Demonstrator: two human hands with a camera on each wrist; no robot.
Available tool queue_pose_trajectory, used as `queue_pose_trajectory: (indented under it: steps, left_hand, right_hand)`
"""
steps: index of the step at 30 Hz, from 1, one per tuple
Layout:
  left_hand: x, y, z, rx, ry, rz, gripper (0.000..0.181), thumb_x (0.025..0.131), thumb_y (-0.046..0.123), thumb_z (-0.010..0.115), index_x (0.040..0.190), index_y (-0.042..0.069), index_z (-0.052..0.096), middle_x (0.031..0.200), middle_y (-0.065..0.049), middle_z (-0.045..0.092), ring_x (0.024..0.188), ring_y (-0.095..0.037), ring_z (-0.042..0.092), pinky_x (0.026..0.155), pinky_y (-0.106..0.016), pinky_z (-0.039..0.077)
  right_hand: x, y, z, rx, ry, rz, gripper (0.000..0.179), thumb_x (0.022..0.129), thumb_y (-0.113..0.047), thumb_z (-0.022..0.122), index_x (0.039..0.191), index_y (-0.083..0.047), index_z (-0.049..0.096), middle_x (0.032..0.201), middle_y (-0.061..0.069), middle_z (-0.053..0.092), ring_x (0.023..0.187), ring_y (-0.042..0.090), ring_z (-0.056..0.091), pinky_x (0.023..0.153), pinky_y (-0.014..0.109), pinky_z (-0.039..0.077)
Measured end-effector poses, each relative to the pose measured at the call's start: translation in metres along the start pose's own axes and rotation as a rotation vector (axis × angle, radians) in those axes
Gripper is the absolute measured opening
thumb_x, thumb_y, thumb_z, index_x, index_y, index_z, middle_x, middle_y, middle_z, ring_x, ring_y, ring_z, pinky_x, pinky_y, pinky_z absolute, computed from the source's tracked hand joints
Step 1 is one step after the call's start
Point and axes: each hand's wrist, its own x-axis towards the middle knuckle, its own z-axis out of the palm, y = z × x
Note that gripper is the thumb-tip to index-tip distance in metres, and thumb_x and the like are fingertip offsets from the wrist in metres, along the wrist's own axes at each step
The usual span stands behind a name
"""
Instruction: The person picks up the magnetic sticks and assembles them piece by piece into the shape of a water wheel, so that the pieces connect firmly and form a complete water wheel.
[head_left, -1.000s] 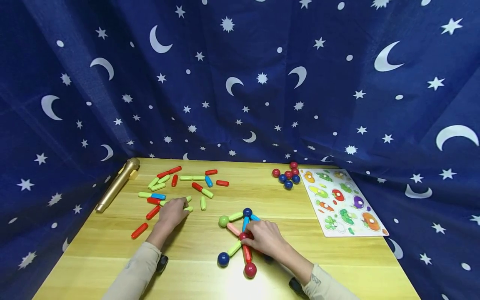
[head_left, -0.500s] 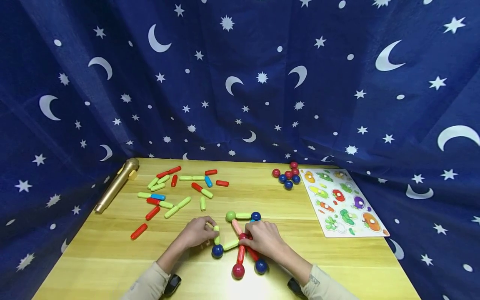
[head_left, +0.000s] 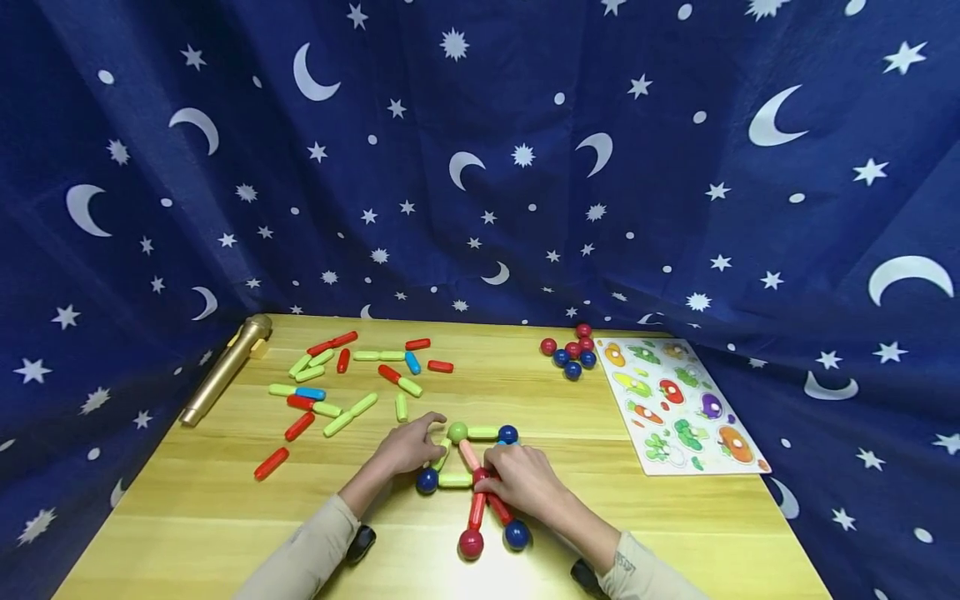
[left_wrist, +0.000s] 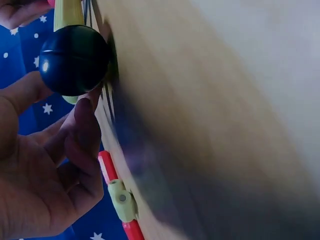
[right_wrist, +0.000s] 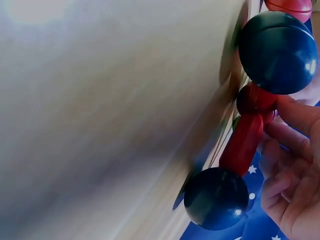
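Observation:
On the wooden table is a flat figure of magnetic balls and rods. My right hand [head_left: 521, 479] pinches its central red ball [head_left: 481, 477], seen between thumb and fingers in the right wrist view. Coloured rods fan out from that ball, among them a pink rod [head_left: 470, 454] and a red rod [head_left: 477, 510] ending in another red ball [head_left: 471, 544]. My left hand [head_left: 408, 446] holds a light green rod [head_left: 443, 454] between thumb and fingers. This rod spans from a dark blue ball [left_wrist: 75, 60] to the green ball [head_left: 457, 432].
Several loose red, green and blue rods [head_left: 351, 415] lie at the left. Red and blue balls [head_left: 573, 371] cluster at the back, beside a vegetable puzzle board [head_left: 686, 417]. A gold microphone [head_left: 225, 375] lies along the left edge; a starry blue curtain [head_left: 420, 167] hangs behind.
My left hand has come from the loose rods to the figure with a light green rod, which now joins the blue and green balls. My right hand stays on the central red ball.

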Motion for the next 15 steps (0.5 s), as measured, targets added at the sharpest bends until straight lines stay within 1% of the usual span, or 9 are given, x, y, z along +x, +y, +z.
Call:
queue_pose_trajectory:
  steps: [4, 7, 9, 11, 13, 14, 15]
  left_hand:
    - [0.006, 0.002, -0.001, 0.043, 0.005, 0.013, 0.050, 0.085, 0.026, 0.072, 0.131, 0.015, 0.057, 0.070, 0.004, 0.061, 0.058, -0.011, 0.053, 0.054, -0.027, 0.039]
    - [0.006, 0.001, -0.003, 0.018, 0.022, 0.023, 0.046, 0.087, 0.025, 0.071, 0.129, 0.014, 0.059, 0.070, 0.004, 0.061, 0.058, -0.010, 0.052, 0.054, -0.026, 0.039]
    - [0.005, -0.004, -0.007, 0.005, 0.063, 0.020, 0.039, 0.090, 0.024, 0.068, 0.127, 0.013, 0.060, 0.067, 0.003, 0.060, 0.054, -0.010, 0.050, 0.052, -0.026, 0.037]
    - [0.005, -0.009, -0.015, 0.028, 0.128, 0.013, 0.033, 0.093, 0.022, 0.064, 0.125, 0.014, 0.062, 0.065, 0.002, 0.058, 0.050, -0.010, 0.045, 0.048, -0.025, 0.034]
    - [0.006, -0.015, -0.025, 0.081, 0.213, -0.009, 0.028, 0.095, 0.021, 0.062, 0.122, 0.015, 0.065, 0.065, -0.001, 0.058, 0.048, -0.011, 0.042, 0.045, -0.025, 0.032]
    - [0.008, -0.017, -0.030, 0.116, 0.249, -0.025, 0.027, 0.095, 0.021, 0.061, 0.121, 0.016, 0.066, 0.069, -0.004, 0.060, 0.050, -0.012, 0.042, 0.047, -0.025, 0.032]
    - [0.010, -0.019, -0.035, 0.149, 0.273, -0.040, 0.027, 0.095, 0.022, 0.062, 0.121, 0.016, 0.066, 0.076, -0.007, 0.064, 0.053, -0.013, 0.044, 0.047, -0.027, 0.034]
  right_hand:
    - [0.000, -0.002, 0.000, -0.016, -0.002, -0.022, 0.029, 0.079, -0.043, 0.077, 0.071, -0.022, 0.058, 0.065, -0.014, 0.050, 0.052, -0.001, 0.036, 0.044, 0.018, 0.029]
    - [-0.001, -0.001, 0.000, -0.055, -0.004, -0.038, 0.025, 0.080, -0.043, 0.077, 0.077, -0.022, 0.063, 0.072, -0.012, 0.055, 0.053, 0.000, 0.039, 0.046, 0.018, 0.031]
    - [-0.002, 0.000, 0.000, -0.065, -0.001, -0.059, 0.022, 0.081, -0.041, 0.076, 0.087, -0.021, 0.068, 0.081, -0.010, 0.059, 0.055, 0.001, 0.041, 0.046, 0.018, 0.033]
    - [-0.002, 0.001, 0.000, -0.054, -0.003, -0.083, 0.023, 0.083, -0.037, 0.075, 0.100, -0.021, 0.070, 0.093, -0.008, 0.066, 0.059, 0.002, 0.048, 0.048, 0.018, 0.037]
    - [-0.002, 0.002, 0.001, -0.033, -0.008, -0.110, 0.024, 0.085, -0.032, 0.074, 0.107, -0.023, 0.071, 0.102, -0.007, 0.069, 0.064, 0.003, 0.054, 0.050, 0.018, 0.039]
    - [-0.002, 0.002, 0.001, -0.030, -0.011, -0.120, 0.024, 0.086, -0.031, 0.073, 0.108, -0.024, 0.072, 0.102, -0.007, 0.069, 0.065, 0.003, 0.055, 0.051, 0.018, 0.040]
    - [-0.002, 0.002, 0.001, -0.028, -0.017, -0.125, 0.022, 0.086, -0.030, 0.073, 0.108, -0.025, 0.073, 0.102, -0.007, 0.069, 0.067, 0.003, 0.056, 0.051, 0.018, 0.040]
